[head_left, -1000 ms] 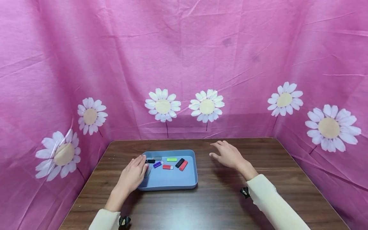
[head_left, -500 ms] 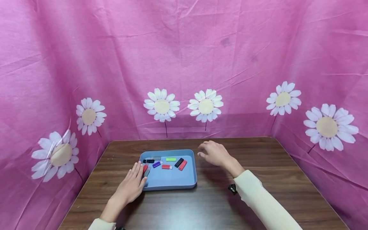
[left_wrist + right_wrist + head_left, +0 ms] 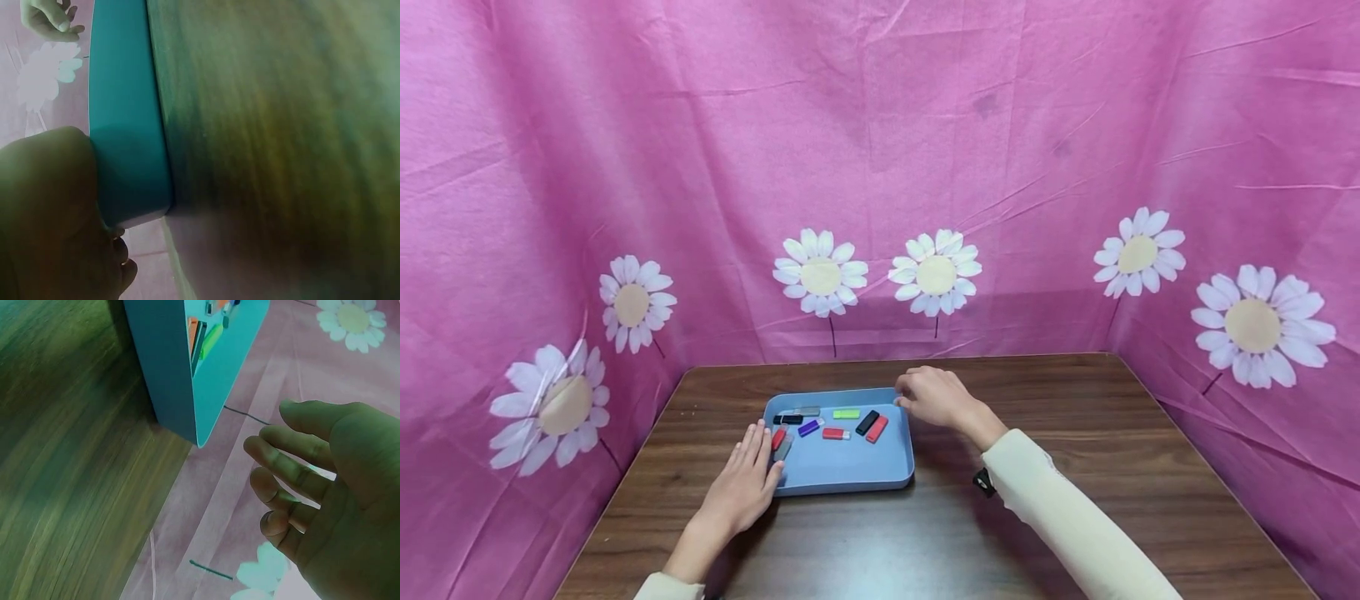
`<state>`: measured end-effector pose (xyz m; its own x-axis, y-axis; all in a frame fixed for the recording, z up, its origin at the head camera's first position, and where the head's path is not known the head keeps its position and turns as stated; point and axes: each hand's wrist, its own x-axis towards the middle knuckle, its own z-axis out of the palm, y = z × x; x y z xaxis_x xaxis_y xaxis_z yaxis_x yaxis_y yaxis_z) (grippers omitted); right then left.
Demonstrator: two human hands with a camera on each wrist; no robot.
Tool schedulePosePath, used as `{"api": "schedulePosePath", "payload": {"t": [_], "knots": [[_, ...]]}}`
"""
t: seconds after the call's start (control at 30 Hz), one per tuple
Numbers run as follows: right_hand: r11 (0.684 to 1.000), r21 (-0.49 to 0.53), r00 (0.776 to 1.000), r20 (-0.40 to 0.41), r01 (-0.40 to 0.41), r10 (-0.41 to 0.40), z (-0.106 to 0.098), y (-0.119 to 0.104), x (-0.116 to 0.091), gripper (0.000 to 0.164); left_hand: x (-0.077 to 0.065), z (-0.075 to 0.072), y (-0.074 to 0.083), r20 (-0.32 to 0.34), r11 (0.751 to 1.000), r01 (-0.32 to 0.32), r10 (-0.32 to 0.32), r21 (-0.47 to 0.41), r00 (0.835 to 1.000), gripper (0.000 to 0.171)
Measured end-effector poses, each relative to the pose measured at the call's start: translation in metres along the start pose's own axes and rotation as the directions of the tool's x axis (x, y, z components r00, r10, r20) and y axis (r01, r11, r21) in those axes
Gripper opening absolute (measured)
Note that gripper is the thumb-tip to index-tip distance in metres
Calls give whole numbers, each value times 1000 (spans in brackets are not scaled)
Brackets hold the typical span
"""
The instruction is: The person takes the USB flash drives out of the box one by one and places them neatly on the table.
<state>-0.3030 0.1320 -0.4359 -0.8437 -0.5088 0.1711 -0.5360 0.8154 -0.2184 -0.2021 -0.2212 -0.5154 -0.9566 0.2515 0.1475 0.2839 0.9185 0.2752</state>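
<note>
A blue tray (image 3: 850, 473) holds several USB flash drives: a green one (image 3: 846, 413), a purple one (image 3: 810, 427), a black one (image 3: 867, 422) beside a red one (image 3: 877, 429), and others. My left hand (image 3: 735, 485) rests against the tray's left side with its fingers extended, half covering a grey drive (image 3: 782, 447) and a red drive (image 3: 778, 437). At the back right corner is my right hand (image 3: 942, 398), its fingers loosely bent and holding nothing. In the right wrist view its fingers (image 3: 287, 462) stand apart from the tray (image 3: 165, 375).
The brown wooden table (image 3: 1075, 500) extends around the tray. Behind and beside it hangs a pink cloth (image 3: 880, 125) printed with white daisies.
My right hand has moved left to the tray's back right corner. My left hand has slid back a little along the left side, uncovering the red and grey drives there.
</note>
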Motion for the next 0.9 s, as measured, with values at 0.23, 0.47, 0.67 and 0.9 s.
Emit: {"api": "schedulePosePath", "payload": {"t": [0.23,0.47,0.67,0.9], "knots": [[1000,-28,999,43,6,-5,5,-10,15,22,-3,3,-4,-22,1000,-13,13,-3,1000,58],[999,-52,998,68,-10,13,7,-14,27,18,0,5,-2,-37,1000,-10,9,-15,999,58],[997,-75,995,97,-21,28,7,-16,38,18,9,5,-1,-43,1000,-5,5,-9,999,58],[994,-89,988,138,-55,67,7,-15,45,16,17,7,-2,-13,1000,0,0,-15,1000,59]]}}
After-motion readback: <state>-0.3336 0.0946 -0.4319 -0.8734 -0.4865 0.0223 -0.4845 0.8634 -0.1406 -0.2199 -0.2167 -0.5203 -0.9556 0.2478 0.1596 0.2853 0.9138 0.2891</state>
